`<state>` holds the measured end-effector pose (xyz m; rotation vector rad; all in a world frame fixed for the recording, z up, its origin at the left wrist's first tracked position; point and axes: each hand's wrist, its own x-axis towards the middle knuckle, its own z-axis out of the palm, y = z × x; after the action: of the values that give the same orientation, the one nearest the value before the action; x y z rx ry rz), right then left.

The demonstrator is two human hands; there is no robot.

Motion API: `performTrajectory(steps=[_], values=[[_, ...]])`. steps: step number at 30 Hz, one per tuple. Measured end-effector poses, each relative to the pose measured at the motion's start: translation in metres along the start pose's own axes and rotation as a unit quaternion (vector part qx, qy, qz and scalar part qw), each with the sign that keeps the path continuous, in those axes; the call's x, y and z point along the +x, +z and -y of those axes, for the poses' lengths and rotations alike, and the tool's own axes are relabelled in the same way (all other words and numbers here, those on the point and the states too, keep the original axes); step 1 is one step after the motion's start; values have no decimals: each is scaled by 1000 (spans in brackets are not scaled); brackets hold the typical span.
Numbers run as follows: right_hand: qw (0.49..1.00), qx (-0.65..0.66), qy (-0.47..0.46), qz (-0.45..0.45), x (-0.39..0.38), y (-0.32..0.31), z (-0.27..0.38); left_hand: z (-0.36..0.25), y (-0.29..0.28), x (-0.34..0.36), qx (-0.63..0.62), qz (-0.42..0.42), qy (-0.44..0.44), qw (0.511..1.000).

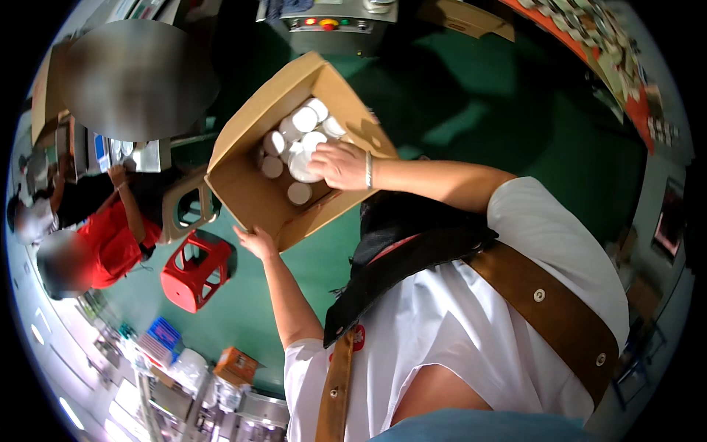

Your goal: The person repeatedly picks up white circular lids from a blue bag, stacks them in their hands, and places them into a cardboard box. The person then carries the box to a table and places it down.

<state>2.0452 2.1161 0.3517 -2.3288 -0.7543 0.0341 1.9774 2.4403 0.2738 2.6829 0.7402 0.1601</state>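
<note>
An open cardboard box (254, 147) is tilted in front of me, with several white round lidded containers (303, 119) loose inside. My right hand (340, 163) reaches over the box's near right edge. Its fingers are curled at a white round container (302, 168) among the others; the fingertips are partly hidden. My left hand (258, 241) grips the box's near left edge, thumb on the outside, its other fingers mostly hidden by the cardboard. Another white container (299, 194) lies apart, closer to the near wall of the box.
A red plastic stool (193, 272) and a beige stool (188, 210) stand at my left. Beyond them a person in red (110, 239) works at a bench. A metal machine (331, 29) with lit buttons stands ahead. An orange-edged table (589, 55) lies far right.
</note>
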Motion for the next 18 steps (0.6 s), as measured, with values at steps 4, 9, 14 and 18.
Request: performTrajectory(steps=[4,9,14,18], values=[[995,56,-2,-85,-91,-66,13,-109,-12,-37,-22,77,287,955],[974,59,143,-168,-238,-128,-15,-208,39,-137,17,291,362,885],[942,3,263,-207,-381,-186,-20,-207,102,-141,-57,387,214,895],[884,-27,383,-267,-461,-188,-12,-274,56,-166,38,428,206,879]])
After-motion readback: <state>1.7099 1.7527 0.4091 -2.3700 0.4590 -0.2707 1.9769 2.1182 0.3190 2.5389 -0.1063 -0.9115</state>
